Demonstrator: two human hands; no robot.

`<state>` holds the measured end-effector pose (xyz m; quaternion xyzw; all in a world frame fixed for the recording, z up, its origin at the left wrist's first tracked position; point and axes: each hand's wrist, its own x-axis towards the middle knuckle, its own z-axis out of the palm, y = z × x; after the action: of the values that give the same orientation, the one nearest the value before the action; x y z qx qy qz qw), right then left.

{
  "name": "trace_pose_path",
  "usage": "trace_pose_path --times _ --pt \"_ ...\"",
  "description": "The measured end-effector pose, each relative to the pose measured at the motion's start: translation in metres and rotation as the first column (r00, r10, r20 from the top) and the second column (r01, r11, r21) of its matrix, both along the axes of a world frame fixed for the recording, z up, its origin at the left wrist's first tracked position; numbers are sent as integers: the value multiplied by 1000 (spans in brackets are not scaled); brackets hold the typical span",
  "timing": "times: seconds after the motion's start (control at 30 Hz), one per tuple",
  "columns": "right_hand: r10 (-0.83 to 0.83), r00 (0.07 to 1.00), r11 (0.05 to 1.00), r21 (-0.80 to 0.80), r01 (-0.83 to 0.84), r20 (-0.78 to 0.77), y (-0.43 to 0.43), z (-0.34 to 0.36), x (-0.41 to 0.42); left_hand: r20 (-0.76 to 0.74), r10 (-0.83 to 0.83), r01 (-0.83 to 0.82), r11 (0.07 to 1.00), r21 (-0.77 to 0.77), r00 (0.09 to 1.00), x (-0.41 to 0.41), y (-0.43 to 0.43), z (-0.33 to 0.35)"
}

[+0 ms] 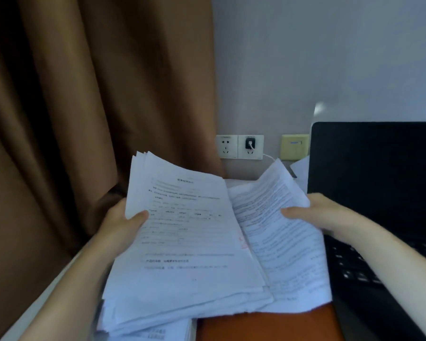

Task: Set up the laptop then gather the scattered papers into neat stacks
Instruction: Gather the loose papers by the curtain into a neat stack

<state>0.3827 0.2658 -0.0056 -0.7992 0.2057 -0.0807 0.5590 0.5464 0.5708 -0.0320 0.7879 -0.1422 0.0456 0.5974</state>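
The left hand (123, 222) grips the left edge of a thick stack (187, 242) of printed papers, its thumb curled over the top page and its fingers hidden behind. The right hand (315, 212) grips a thinner sheaf (276, 217), thumb pressed on its face near the right edge, fingers behind it. Both bundles are lifted and tilted towards the camera, and the stack's right edge overlaps the sheaf's left edge. The print is too blurred to read; a red mark (242, 242) shows where the 2 bundles meet. Under the stack, at the bottom of the view, more papers (153, 333) lie on the orange-brown surface (268, 326). The laptop (374, 180) stands open on the right, its screen black and its keyboard (354, 269) running beneath the right forearm. Another sheet (301, 168) peeks out just left of the screen's edge. On the wall (330, 57) behind are 2 white sockets (226, 146), the right one holding a black plug (250, 143) with a white cable, and a yellowish plate (295, 146) just beside the laptop. A brown curtain (84, 94) hangs on the left.
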Motion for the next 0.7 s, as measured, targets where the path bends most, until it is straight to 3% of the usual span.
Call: trace_pose_path --times 0.13,0.3,0.4,0.53,0.63,0.7 --pt "13 994 999 -51 -19 -105 -2 -16 -26 2 -16 16 1000 15 1000 -1 -3 -3" --pt "-242 950 931 -230 285 197 4 -8 -40 -18 5 -6 1000 -16 1000 -5 -4 -3" --pt "-344 874 897 -155 414 342 4 -1 -43 -25 30 -32 998 -58 999 -5 -3 -4" --pt "-372 804 898 -40 439 465 3 8 -55 -24 42 -43 998 -40 999 -7 -3 -1" --pt "-390 748 904 71 421 538 -3 16 -64 -59 -45 46 999 4 997 -11 -5 1" --pt "-373 758 922 120 369 535 -9 18 -67 -83 -124 127 991 32 989 -14 -4 4"
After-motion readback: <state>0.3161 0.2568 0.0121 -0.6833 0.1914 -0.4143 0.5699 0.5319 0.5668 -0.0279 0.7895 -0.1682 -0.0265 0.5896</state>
